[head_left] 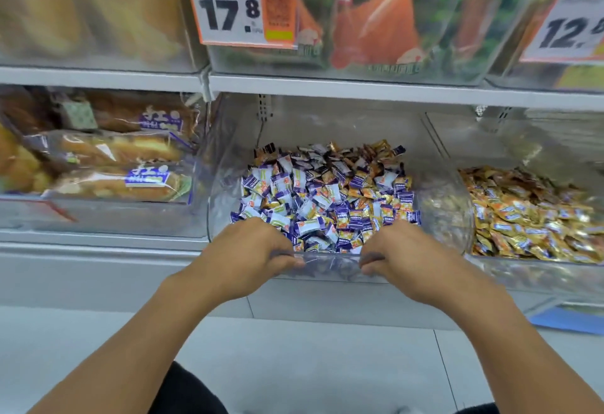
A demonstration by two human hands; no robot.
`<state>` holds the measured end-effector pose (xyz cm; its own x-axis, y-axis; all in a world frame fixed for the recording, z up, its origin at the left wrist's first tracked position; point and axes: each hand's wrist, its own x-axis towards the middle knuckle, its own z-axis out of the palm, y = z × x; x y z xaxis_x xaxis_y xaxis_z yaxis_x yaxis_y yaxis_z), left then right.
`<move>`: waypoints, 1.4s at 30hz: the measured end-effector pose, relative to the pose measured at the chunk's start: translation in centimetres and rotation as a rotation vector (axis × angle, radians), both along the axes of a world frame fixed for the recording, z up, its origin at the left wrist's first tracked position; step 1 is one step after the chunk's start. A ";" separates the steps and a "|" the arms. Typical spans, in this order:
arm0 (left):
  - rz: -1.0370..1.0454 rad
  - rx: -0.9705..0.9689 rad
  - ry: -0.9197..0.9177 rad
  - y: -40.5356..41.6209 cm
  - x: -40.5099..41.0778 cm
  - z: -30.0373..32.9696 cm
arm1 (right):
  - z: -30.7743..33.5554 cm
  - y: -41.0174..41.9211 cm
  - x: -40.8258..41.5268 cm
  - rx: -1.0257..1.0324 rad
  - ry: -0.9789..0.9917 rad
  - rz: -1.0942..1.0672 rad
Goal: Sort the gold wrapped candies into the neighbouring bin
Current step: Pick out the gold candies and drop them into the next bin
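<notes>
Bright, even store light falls from above across the shelving, casting only faint shadows on the pale floor [294, 364]. Glare streaks the clear plastic front of the centre bin [327, 265] and the upper bins, whitening their walls. Motion blur smears the top-left corner, where the yellow packs [81, 12] lose all detail, and softens the bread bags [111, 152] at the left edge. Wide-angle distortion bows the shelf edge [359, 88] and tilts the right price tag [568, 28]. The candies at centre read sharpest.
</notes>
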<state>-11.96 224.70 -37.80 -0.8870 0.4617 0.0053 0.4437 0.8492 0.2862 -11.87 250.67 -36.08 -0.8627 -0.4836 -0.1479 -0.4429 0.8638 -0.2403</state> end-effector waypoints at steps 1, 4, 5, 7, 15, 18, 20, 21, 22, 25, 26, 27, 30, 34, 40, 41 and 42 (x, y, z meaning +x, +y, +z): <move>-0.005 0.004 0.007 0.0 0.0 0.0 | 0.1 0.0 0.1 0.006 0.000 0.002; -0.021 0.032 0.015 -0.2 -0.2 0.3 | 1.4 -0.1 0.0 0.033 -0.013 0.016; -0.034 0.063 0.028 -0.4 -0.4 0.5 | 2.0 -0.1 -0.1 0.021 -0.030 0.016; -0.057 0.111 0.045 -0.7 -1.1 1.2 | 3.2 0.1 -0.2 -0.003 -0.046 0.013; -0.089 0.096 -0.111 -0.6 0.9 0.4 | 2.2 0.2 2.0 0.043 -0.095 0.044; -0.085 0.119 -0.248 -0.6 1.2 1.0 | 1.5 0.5 2.2 -0.022 -0.126 0.042; -0.104 0.169 -0.401 0.1 0.9 2.5 | 2.2 0.9 2.3 -0.063 -0.252 0.044; -0.085 0.232 -0.456 0.6 0.5 3.6 | 3.0 1.3 2.0 -0.120 -0.316 0.021; -0.022 0.296 -0.451 0.9 -0.2 4.6 | 3.9 1.7 1.5 -0.203 -0.330 -0.022; 0.238 0.415 -0.182 2.0 -3.3 6.2 | 6.5 1.7 -2.0 -0.342 -0.040 -0.207; 0.253 0.336 -0.074 2.6 -4.5 6.2 | 6.7 1.1 -3.5 -0.247 0.038 -0.218; 0.248 0.229 -0.031 3.2 -5.3 5.9 | 6.5 0.0 -4.8 -0.120 0.044 -0.213; 0.176 0.012 -0.050 5.0 -7.1 3.8 | 3.1 -2.4 -8.0 0.122 -0.073 -0.199; 0.125 -0.015 0.078 5.6 -8.2 0.8 | 0.5 -1.8 -10.1 0.038 0.110 -0.215; -0.033 -0.018 0.001 5.2 -8.3 1.3 | 3.5 1.5 -6.8 -0.131 -0.566 -0.099; -0.090 -0.069 -0.025 5.5 -8.4 1.1 | 4.2 1.9 -7.0 -0.122 -0.561 -0.121; -0.138 -0.124 -0.042 5.7 -8.4 0.9 | 4.7 2.3 -7.8 -0.089 -0.430 -0.162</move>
<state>-20.39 230.37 -36.92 -0.8135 0.5738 -0.0947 0.5483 0.8110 0.2042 -19.68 252.96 -31.40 -0.7974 -0.3748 -0.4729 -0.1480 0.8813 -0.4489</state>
